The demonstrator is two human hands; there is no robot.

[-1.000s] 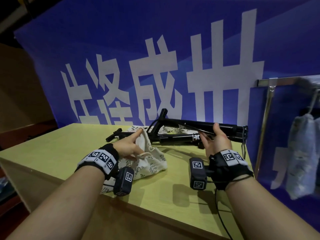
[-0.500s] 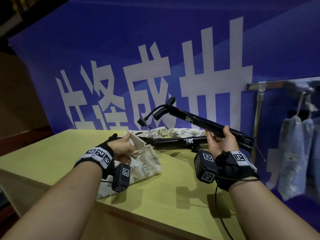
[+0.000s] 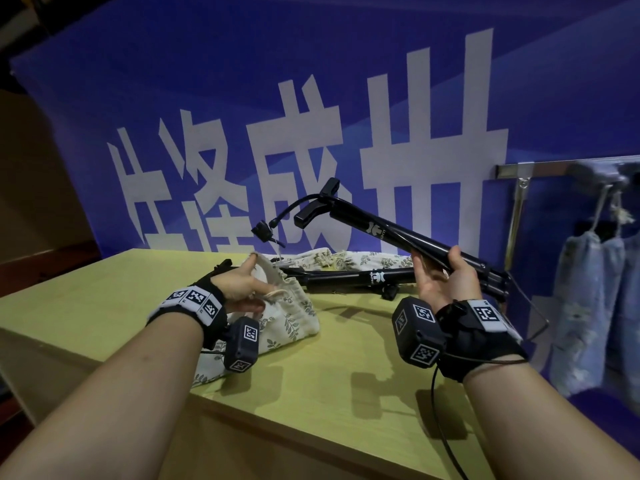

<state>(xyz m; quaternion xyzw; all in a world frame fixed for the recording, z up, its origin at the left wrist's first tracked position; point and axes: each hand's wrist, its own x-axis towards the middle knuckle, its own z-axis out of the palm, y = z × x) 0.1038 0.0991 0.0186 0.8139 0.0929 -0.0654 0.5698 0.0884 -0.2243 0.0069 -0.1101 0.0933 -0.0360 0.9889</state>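
Your right fingers [image 3: 420, 271] and thumb are curled round the black tube of a pump [image 3: 398, 233], near its lower end. The pump is lifted clear of the table [image 3: 311, 393] and tilted, with its T-handle up at the left and its foot low at the right, behind your right hand [image 3: 446, 282]. Its hose hangs from the handle end, just above the cloth.

Your left fingers [image 3: 247, 270] pinch the rim of a leaf-printed cloth bag [image 3: 294, 313] and hold its mouth open toward the pump; the left hand [image 3: 239, 289] rests low, and the bag lies on the table under it.

Between both hands a second pump [image 3: 349, 277] lies flat on another printed cloth [image 3: 346, 259]. Farther right, more bags [image 3: 578, 306] hang from a metal rail [image 3: 554, 168] — behind everything stands a blue banner [image 3: 207, 81].
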